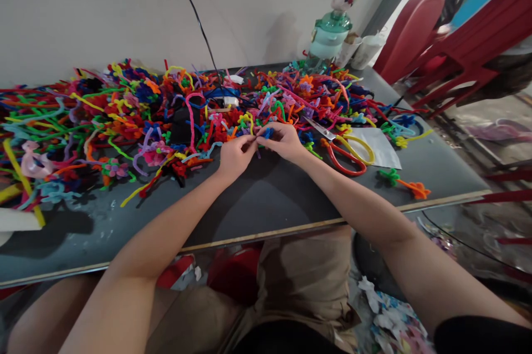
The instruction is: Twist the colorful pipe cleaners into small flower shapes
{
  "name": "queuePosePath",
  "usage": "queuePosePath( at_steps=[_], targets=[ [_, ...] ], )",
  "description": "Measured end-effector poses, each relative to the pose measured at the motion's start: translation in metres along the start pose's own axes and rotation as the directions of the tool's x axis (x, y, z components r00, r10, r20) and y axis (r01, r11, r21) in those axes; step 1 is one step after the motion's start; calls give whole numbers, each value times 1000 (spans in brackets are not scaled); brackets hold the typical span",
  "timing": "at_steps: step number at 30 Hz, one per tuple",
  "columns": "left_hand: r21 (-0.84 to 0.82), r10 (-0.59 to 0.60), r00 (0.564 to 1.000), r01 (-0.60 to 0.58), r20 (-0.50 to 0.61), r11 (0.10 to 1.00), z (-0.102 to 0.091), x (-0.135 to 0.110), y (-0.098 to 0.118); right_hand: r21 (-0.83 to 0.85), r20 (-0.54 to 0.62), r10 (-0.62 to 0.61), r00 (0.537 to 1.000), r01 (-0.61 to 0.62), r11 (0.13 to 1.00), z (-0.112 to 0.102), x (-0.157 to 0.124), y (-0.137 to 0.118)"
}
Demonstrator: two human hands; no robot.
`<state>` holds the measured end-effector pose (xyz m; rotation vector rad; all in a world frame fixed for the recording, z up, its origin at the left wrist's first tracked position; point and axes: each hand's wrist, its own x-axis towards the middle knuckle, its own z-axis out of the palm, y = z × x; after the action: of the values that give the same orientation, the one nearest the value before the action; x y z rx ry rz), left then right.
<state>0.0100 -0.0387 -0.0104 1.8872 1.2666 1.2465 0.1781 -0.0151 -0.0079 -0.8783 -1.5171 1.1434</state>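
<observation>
My left hand (238,158) and my right hand (285,142) meet over the front of the table, fingertips together. Both are closed in a pinch on a small blue pipe cleaner piece (268,133). A purple stem end shows just below the fingertips; whether it belongs to the blue piece I cannot tell. Behind my hands spreads a heap of colourful pipe cleaners (137,104), some bent into flowers. Right of my right hand lie scissors (347,152) with red and yellow handles, blades pointing into the heap.
A green and orange pipe cleaner flower piece (405,185) lies near the table's (274,199) right front edge, beside a pale plastic sheet (380,147). A green bottle (330,38) and white cups (368,50) stand at the back. Red chairs (409,32) are to the right.
</observation>
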Motion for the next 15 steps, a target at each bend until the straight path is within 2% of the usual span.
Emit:
queuePosePath(
  at_steps=[5,9,12,15],
  targets=[
    [102,84,996,-81,-20,991,-6,6,-5,6,-69,78,995,-78,997,-1,2,2],
    [162,195,980,-197,24,967,-15,12,-9,86,2,149,989,-148,985,-1,4,2],
    [150,275,957,-287,95,946,-23,14,-4,177,56,152,987,-160,971,-1,3,0],
    [224,343,912,-390,224,893,-29,15,2,197,126,121,985,-145,970,-3,3,0]
  ],
)
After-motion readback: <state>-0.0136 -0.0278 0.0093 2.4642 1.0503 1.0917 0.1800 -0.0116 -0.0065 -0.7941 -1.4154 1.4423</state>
